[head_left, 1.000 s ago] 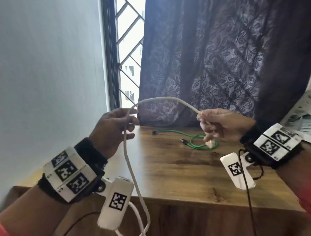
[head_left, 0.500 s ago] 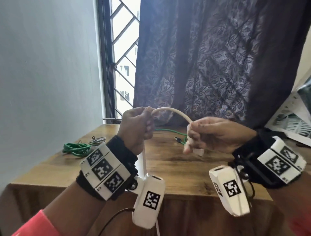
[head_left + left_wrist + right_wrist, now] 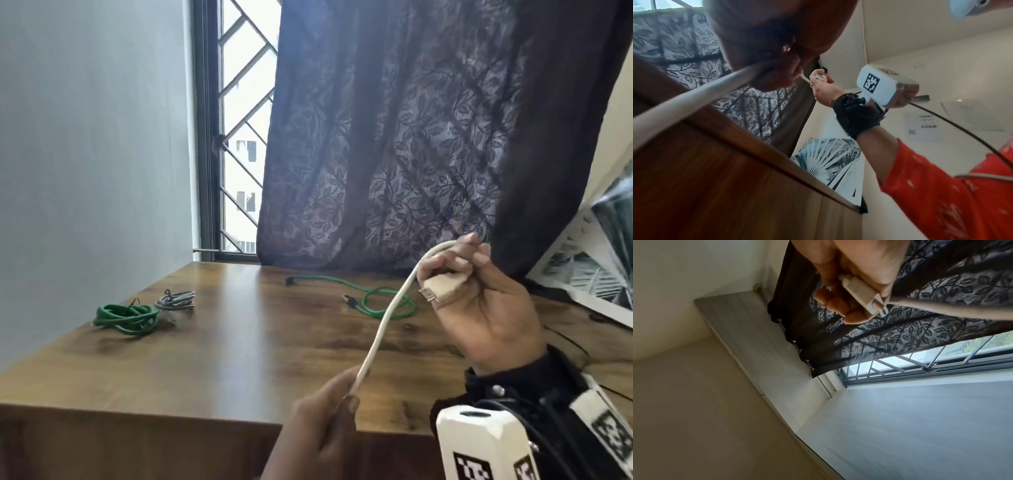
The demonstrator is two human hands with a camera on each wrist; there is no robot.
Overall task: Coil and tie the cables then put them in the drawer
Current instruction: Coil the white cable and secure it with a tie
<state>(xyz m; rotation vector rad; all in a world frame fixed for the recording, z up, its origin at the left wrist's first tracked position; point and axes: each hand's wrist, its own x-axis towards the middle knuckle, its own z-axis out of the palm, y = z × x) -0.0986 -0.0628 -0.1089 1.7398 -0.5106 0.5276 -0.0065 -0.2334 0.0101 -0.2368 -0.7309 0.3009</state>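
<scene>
A white cable (image 3: 387,318) stretches between my two hands above the wooden table (image 3: 239,359). My right hand (image 3: 479,301) is raised at the right and grips the cable's end with its beige plug (image 3: 442,291) lying in the curled fingers; the plug (image 3: 861,295) fills the right wrist view. My left hand (image 3: 325,425) is low by the table's front edge and pinches the cable further down its length (image 3: 701,97). A loose green cable (image 3: 376,301) lies on the table behind the white one.
A coiled green cable (image 3: 126,317) and a small grey coiled cable (image 3: 176,301) lie at the table's left. A dark leaf-patterned curtain (image 3: 411,137) and a barred window (image 3: 239,120) stand behind. A printed box (image 3: 589,267) sits at the right edge.
My left hand has slid down along the white cable to the table's front edge. My right hand has risen and turned, so the plug now shows in its fingers. The view has shifted.
</scene>
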